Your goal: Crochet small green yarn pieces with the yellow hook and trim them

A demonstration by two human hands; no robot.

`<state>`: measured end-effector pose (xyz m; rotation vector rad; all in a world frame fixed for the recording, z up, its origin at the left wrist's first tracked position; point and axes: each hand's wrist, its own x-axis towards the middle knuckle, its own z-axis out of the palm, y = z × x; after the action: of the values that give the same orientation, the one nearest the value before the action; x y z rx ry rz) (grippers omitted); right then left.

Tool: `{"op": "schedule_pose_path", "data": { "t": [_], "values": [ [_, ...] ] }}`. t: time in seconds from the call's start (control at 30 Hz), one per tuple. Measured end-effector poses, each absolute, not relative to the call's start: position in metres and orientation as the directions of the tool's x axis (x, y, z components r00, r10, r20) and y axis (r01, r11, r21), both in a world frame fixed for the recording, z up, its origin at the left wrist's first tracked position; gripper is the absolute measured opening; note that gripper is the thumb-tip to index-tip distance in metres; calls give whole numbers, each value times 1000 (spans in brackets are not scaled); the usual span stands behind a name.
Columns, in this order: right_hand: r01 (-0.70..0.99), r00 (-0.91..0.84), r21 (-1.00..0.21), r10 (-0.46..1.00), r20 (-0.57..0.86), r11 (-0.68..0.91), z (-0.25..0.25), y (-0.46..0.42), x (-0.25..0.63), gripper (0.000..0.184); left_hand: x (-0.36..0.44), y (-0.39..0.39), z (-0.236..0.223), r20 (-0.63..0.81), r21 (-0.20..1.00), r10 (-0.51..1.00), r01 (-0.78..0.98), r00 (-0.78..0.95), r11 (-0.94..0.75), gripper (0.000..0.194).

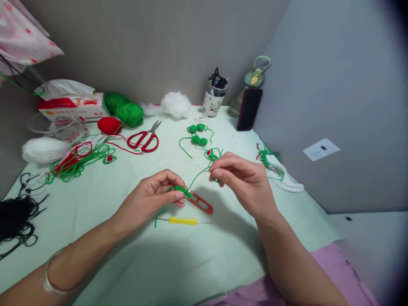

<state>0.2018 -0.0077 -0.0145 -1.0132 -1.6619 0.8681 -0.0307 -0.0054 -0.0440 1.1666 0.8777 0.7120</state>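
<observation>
My left hand (164, 191) is closed, pinching a small green crocheted piece (183, 191) between thumb and fingers. A strand of green yarn (198, 175) runs up from that piece to my right hand (240, 180), whose thumb and forefinger are pressed together on it. Whether a needle is also in that pinch I cannot make out. Beneath the piece lies a flat orange-red tool with a long slot (204, 205), its near end partly covered. Closer to me, a crochet hook with a yellow handle (182, 221) rests on the table.
Red-handled scissors (148, 140) lie beyond my left hand. Small green crocheted balls (199, 140) sit farther back. Green yarn balls (129, 114), white stuffing (176, 105), a pen jar (214, 100) and a phone (249, 109) line the wall. Black cord (19, 219) lies at left.
</observation>
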Motion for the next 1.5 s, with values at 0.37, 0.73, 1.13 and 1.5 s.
{"op": "schedule_pose_path", "data": {
  "t": [0.37,0.73,1.13,1.5],
  "values": [
    [463,-467,-651,790,397,601,-22,-6,206,16,-35,-6,-43,-192,976,839,11,509,217,15],
    [472,-495,-634,779,385,613,-22,-5,207,16,-36,-7,-42,-187,978,821,24,539,206,12],
    [393,-497,-729,796,345,561,-29,-9,194,13,-33,-8,-44,-234,960,800,1,553,280,15],
    [475,-573,-503,688,445,722,-33,-25,178,20,-26,-11,-54,-319,918,797,-43,513,395,20]
  ]
}}
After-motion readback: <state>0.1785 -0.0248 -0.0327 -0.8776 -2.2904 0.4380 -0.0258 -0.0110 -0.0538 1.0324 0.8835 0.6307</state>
